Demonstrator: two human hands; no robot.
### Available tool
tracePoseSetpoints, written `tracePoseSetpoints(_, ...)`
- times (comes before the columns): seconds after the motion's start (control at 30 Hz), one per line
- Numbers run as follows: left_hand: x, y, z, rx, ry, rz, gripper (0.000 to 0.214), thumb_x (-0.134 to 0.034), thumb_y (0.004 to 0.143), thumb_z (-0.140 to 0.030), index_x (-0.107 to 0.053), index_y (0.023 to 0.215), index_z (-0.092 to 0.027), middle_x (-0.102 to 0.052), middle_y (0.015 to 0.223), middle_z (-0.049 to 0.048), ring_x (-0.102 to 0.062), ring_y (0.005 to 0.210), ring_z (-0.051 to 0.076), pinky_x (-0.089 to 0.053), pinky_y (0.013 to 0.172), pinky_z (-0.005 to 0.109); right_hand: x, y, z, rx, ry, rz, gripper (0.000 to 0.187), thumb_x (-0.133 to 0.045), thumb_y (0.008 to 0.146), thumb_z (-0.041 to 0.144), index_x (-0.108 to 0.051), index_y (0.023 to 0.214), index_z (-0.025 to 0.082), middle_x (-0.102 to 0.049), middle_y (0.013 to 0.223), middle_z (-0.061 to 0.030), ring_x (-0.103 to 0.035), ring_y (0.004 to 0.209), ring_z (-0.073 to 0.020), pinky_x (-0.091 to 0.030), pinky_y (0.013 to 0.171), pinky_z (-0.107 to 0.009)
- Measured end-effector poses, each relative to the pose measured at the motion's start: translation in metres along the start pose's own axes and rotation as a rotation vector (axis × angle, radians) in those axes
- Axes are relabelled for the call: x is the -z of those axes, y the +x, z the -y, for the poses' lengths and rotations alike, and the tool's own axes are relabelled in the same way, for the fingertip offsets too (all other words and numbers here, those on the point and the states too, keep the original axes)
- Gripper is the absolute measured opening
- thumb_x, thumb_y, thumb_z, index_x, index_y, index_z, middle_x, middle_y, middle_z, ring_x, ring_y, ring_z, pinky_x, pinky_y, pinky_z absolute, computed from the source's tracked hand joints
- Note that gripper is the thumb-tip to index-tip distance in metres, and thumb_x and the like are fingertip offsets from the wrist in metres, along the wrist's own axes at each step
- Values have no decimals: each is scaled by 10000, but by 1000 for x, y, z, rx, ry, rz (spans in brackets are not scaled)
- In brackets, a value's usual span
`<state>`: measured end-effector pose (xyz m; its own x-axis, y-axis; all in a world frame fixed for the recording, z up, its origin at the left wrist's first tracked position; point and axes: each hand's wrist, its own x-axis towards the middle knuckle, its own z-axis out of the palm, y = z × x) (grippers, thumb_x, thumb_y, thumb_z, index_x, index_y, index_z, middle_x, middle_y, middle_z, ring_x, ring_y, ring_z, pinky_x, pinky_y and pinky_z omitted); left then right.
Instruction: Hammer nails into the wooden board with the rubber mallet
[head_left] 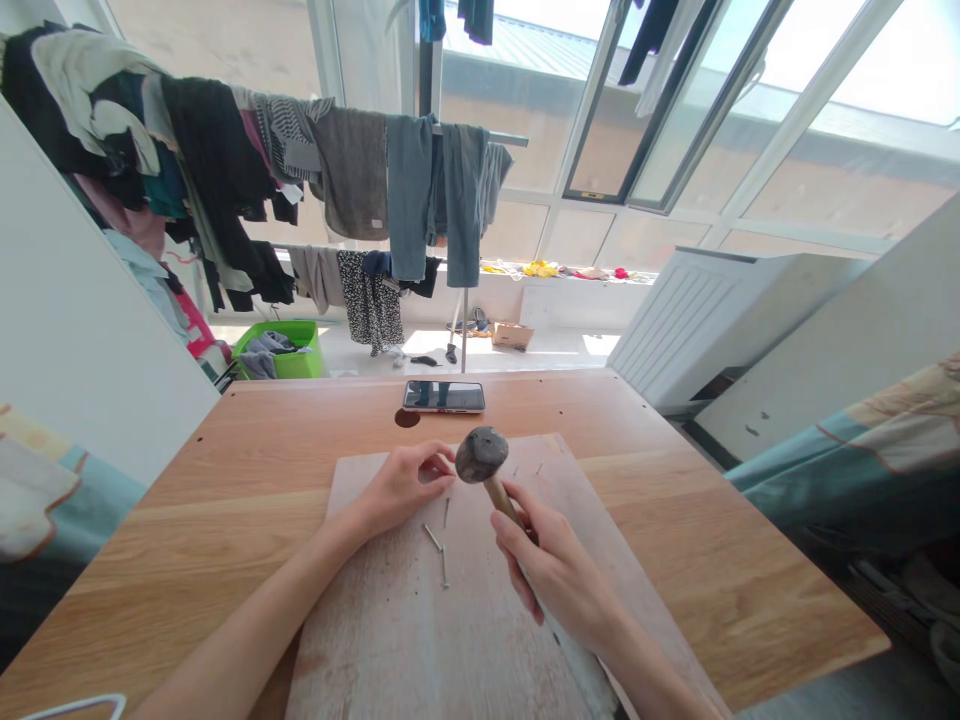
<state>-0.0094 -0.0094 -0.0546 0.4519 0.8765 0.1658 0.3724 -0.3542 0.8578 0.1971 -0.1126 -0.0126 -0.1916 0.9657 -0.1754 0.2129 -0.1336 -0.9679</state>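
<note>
My right hand (547, 560) is closed round the wooden handle of a hammer (482, 455), whose dark, worn head is raised above a pale wooden board (382, 640). To its left, my left hand (409, 485) rests near the board's far edge with thumb and fingertips pinched together. Whatever is between those fingertips is too small to make out. Several loose nails (444, 570) lie on the board just below the left hand. Beyond the hammer, thin nails (539, 468) show near the board's far right corner. Small dark holes dot the board's surface.
The board lies on a wood-grain table (660, 500). A phone (444, 397) lies near the far edge beside a round hole (407, 419). Past the table are hanging clothes (352, 170), a green tub (277, 350) and a white ribbed panel (690, 310). Curtains hang at both sides.
</note>
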Motion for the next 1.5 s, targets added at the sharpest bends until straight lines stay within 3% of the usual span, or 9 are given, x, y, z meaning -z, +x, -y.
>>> tracePoseSetpoints(0.23, -2, 3, 9, -37, 13, -42, 425, -633, 763, -190, -600, 1187, -178, -728, 806, -1, -682, 769, 178, -514, 747, 274, -13, 7, 4, -27, -51, 38, 383, -503, 949, 433, -548, 1235, 183, -397, 521, 140, -403, 303, -57, -350, 269, -130)
tracePoseSetpoints(0.43, 2, 3, 4, -34, 32, 3, 392, -642, 749, -211, -556, 1131, -199, -700, 866, 9, -674, 828, 189, -511, 802, 294, -13, 2, 0, -22, -48, 35, 397, -484, 963, 458, -541, 1244, 183, -400, 541, 137, -404, 300, -50, -329, 278, -130)
tracePoseSetpoints(0.63, 11, -10, -27, 38, 408, 129, 246, -663, 786, -352, -518, 933, -218, -641, 929, 35, -615, 830, 223, -457, 720, 309, 0, -16, -14, -67, -14, -8, 433, -491, 980, 493, -518, 1287, 189, -419, 606, 120, -393, 312, -37, -331, 285, -138)
tracePoseSetpoints(0.83, -3, -18, -61, 123, 680, 265, 161, -598, 776, -141, -504, 887, -209, -668, 918, 87, -642, 846, 262, -410, 684, 323, 12, -28, -26, -99, -70, -46, 401, -477, 995, 477, -525, 1271, 190, -450, 629, 103, -409, 314, -34, -320, 285, -134)
tracePoseSetpoints(1.0, -3, -18, -63, 132, 806, 331, 278, -513, 739, -7, -569, 949, -181, -691, 855, 102, -669, 799, 279, -397, 643, 326, 15, -29, -23, -108, -51, -53, 379, -461, 1000, 447, -509, 1269, 185, -426, 632, 109, -419, 327, -37, -331, 285, -128)
tracePoseSetpoints(1.1, 5, -14, -48, 80, 735, 263, 279, -513, 722, -20, -621, 927, -178, -682, 830, 82, -659, 771, 253, -421, 650, 314, 15, -28, -22, -100, -48, -50, 388, -470, 997, 455, -511, 1274, 187, -425, 634, 108, -418, 328, -37, -325, 283, -128)
tracePoseSetpoints(1.23, 24, -3, -17, -4, 314, 99, 234, -554, 757, -131, -673, 948, -195, -649, 801, 13, -631, 728, 171, -487, 690, 263, 15, -26, -21, -88, -61, -55, 410, -473, 993, 472, -522, 1273, 176, -410, 616, 113, -404, 324, -36, -320, 286, -132)
tracePoseSetpoints(1.33, 35, 1, -1, -6, 110, 10, 188, -577, 772, -208, -689, 921, -182, -677, 862, 20, -636, 753, 152, -521, 739, 261, 14, -24, -20, -81, -63, -49, 413, -468, 995, 477, -528, 1267, 172, -413, 612, 113, -397, 321, -34, -318, 287, -133)
tracePoseSetpoints(1.5, 32, -1, 6, -10, 61, 53, 158, -590, 786, -197, -713, 884, -183, -731, 865, 12, -644, 800, 153, -508, 765, 263, 11, -21, -19, -70, -59, -34, 399, -474, 992, 479, -539, 1245, 177, -430, 616, 109, -396, 314, -33, -314, 284, -136)
